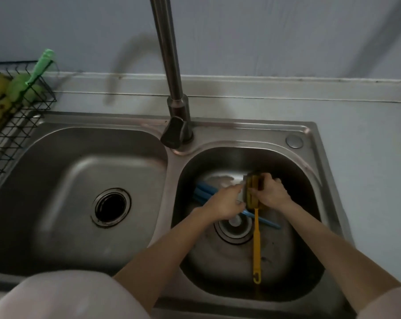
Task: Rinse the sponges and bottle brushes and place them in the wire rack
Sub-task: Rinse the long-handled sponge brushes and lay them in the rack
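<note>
Your right hand (272,192) fingers are clamped on the soft, wet, light sponge (254,189), your left hand (224,201) fingers pinching its edge; squeeze mid-body.

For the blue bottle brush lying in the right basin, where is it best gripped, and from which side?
Probably the bare handle end of the blue bottle brush, from above on the right: it lies flat and exposed there, while the left hand covers its middle.

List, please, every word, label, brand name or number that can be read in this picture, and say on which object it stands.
None: no readable text shows anywhere.
The faucet, sink, wire rack, green brush, yellow brush and blue brush bear no visible print.
The sponge between the hands is partly hidden; no label shows on it.
</note>
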A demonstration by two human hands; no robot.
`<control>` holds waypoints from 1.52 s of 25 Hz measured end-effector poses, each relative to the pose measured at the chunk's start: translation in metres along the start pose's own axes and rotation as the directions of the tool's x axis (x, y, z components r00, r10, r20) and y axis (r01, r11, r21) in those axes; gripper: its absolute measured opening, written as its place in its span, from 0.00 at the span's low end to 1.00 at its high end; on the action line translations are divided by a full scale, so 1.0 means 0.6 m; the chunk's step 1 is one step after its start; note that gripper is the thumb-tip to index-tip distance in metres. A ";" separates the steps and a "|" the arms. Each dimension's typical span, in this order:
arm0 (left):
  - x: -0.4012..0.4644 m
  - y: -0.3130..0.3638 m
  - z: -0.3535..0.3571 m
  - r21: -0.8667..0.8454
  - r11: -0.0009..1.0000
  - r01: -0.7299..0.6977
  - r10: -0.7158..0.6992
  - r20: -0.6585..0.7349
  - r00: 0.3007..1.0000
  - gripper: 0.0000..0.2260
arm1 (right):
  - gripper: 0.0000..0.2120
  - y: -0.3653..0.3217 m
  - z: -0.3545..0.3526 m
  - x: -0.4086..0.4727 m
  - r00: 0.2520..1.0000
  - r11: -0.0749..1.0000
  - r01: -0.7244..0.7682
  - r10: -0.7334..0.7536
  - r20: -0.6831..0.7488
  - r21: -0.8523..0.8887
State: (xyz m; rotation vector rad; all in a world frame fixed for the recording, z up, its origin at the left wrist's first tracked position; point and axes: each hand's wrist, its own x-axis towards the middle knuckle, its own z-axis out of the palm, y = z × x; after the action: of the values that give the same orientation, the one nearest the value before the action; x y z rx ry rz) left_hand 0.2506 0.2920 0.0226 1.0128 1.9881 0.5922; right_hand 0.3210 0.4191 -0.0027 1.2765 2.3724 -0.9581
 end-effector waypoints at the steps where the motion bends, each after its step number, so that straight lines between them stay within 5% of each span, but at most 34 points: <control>1: 0.006 0.005 0.008 -0.031 0.999 0.024 -0.024 0.009 1.000 0.21 | 0.30 0.003 0.003 0.003 1.000 1.000 0.001 -0.001 0.009 0.012; 11: 0.019 -0.013 0.045 -0.128 0.991 0.031 -0.025 0.050 0.998 0.13 | 0.22 -0.001 -0.010 0.003 0.999 0.996 0.030 -0.031 0.010 0.081; 18: -0.022 0.010 -0.006 -0.318 0.947 0.043 -0.105 -0.184 0.977 0.21 | 0.22 -0.070 -0.067 -0.061 0.978 0.972 0.206 -0.207 -0.009 0.114; 24: -0.097 0.009 -0.066 -0.574 0.810 -0.123 -0.059 -0.287 0.956 0.19 | 0.25 -0.160 -0.088 -0.146 0.913 0.912 0.404 -0.396 -0.099 0.075; 29: -0.177 -0.026 -0.111 -0.586 0.769 -0.255 -0.095 -0.499 0.861 0.10 | 0.28 -0.233 -0.056 -0.212 0.850 0.838 0.525 -0.524 -0.045 0.152; 33: -0.252 -0.081 -0.163 -0.624 0.735 -0.265 -0.258 -0.619 0.741 0.10 | 0.39 -0.282 0.005 -0.245 0.832 0.814 0.522 -0.552 0.060 0.254; 35: -0.287 -0.111 -0.192 -0.668 0.666 -0.333 -0.356 -0.676 0.645 0.10 | 0.36 -0.302 0.048 -0.262 0.818 0.821 0.505 -0.553 0.156 0.267; 38: -0.345 -0.155 -0.243 -0.695 0.581 -0.423 -0.448 -0.708 0.546 0.09 | 0.18 -0.334 0.099 -0.290 0.759 0.777 0.597 -0.627 0.173 0.198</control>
State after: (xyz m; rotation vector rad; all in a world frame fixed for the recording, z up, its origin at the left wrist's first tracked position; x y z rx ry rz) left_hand 0.1615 0.0623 0.1333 -0.0059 1.9937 2.1229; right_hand 0.2524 0.1912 0.1289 0.3440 2.6038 -1.3725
